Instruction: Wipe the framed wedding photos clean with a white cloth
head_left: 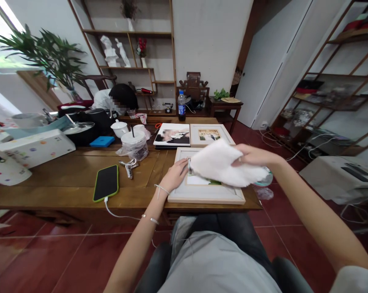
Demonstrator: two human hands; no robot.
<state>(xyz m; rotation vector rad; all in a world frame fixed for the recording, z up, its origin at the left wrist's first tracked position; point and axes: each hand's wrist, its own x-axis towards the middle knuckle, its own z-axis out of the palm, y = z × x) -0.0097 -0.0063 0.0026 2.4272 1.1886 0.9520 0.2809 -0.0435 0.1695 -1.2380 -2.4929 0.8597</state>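
A white picture frame (207, 197) lies flat at the table's near edge, a photo inside it. My left hand (176, 174) rests on the frame's left side, its fingers stretched out flat. In my right hand (248, 156) I grip a soft white paper towel (216, 162), which spreads over the frame and hides most of the photo. Just behind lie a second framed photo (228, 129) of a couple and a photo panel (174, 126), side by side.
To the left are a charging phone (106, 182), a bagged drink cup (133, 140), a blue box (102, 141), a white teapot (119, 128) and a pan (79, 130). A cola bottle (181, 106) stands at the back. Across the table another person (123, 97) bends down.
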